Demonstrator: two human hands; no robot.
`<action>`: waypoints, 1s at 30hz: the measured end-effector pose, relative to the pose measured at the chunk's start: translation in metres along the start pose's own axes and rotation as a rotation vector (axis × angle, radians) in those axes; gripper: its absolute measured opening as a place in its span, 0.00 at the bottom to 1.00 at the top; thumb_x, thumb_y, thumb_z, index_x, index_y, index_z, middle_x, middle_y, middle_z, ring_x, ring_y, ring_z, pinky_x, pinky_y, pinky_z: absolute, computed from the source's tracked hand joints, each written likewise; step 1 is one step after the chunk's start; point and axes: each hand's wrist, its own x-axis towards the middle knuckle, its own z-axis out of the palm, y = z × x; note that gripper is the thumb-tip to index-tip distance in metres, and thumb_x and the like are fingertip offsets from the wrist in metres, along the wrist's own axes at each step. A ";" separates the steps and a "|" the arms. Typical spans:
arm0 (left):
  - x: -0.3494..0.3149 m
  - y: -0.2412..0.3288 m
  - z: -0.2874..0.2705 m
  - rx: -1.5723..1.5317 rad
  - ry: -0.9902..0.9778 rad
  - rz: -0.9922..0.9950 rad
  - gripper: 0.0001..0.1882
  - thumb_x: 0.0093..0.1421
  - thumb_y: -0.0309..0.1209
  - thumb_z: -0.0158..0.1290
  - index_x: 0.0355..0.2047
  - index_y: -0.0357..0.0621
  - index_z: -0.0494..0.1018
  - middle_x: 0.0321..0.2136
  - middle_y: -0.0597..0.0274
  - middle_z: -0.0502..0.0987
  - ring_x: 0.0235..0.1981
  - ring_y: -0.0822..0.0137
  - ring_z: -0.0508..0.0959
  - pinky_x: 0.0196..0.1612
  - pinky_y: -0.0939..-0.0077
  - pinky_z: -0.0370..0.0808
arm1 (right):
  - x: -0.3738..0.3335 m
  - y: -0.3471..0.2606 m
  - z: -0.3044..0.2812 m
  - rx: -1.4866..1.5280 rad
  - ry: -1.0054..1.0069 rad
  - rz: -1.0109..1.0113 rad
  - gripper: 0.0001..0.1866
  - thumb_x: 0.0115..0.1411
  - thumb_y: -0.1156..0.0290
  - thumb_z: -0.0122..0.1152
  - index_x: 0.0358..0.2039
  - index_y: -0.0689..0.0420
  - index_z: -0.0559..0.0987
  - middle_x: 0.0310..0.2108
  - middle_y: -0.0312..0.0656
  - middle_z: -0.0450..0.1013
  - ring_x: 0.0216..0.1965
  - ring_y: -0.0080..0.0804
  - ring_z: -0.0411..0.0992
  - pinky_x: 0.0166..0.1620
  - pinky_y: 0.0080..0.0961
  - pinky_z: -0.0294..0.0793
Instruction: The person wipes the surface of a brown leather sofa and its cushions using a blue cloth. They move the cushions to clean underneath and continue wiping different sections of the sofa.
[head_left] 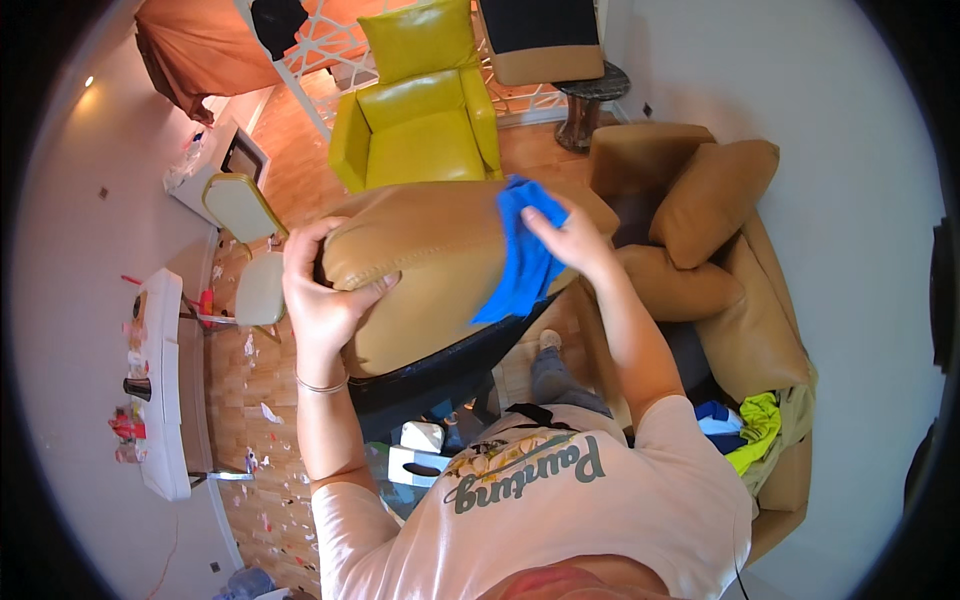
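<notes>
A large tan leather sofa cushion (430, 250) with a black underside is held up in front of me, tilted. My left hand (325, 295) clasps its left end, thumb on the near face and fingers over the far edge. In my right hand (570, 235) is a blue cloth (525, 265), bunched at the top and hanging down against the right part of the cushion's face. The right fingertips are partly covered by the cloth.
A tan sofa (760, 350) with loose pillows (715, 205) stands at right, with bright yellow-green clothing (757, 430) on it. Beyond the cushion is a yellow armchair (425, 140). At left are a white table (165, 390), a chair (258, 285) and scraps on the wooden floor (235, 385). A tissue box (415, 466) sits below the cushion.
</notes>
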 end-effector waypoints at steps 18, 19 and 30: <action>0.249 -0.091 0.148 -0.147 0.013 -0.052 0.35 0.34 0.16 0.71 0.47 0.37 0.72 0.41 0.65 0.77 0.42 0.70 0.77 0.49 0.73 0.75 | 0.335 0.320 -0.105 0.450 0.631 0.233 0.29 0.72 0.46 0.46 0.58 0.59 0.72 0.53 0.42 0.74 0.51 0.35 0.73 0.53 0.31 0.73; 0.256 -0.098 0.146 -0.152 0.032 -0.092 0.35 0.34 0.16 0.71 0.47 0.36 0.73 0.41 0.64 0.77 0.43 0.69 0.77 0.50 0.72 0.75 | 0.335 0.271 -0.083 0.232 0.666 -0.033 0.23 0.71 0.62 0.49 0.62 0.59 0.68 0.60 0.50 0.68 0.62 0.45 0.65 0.64 0.39 0.61; 0.440 -0.195 0.234 -0.408 0.029 -0.086 0.34 0.38 0.14 0.68 0.50 0.34 0.73 0.42 0.60 0.79 0.44 0.67 0.78 0.50 0.72 0.76 | 0.457 0.076 -0.050 -0.659 0.353 -0.829 0.31 0.55 0.58 0.67 0.61 0.38 0.73 0.66 0.46 0.62 0.66 0.55 0.57 0.65 0.56 0.55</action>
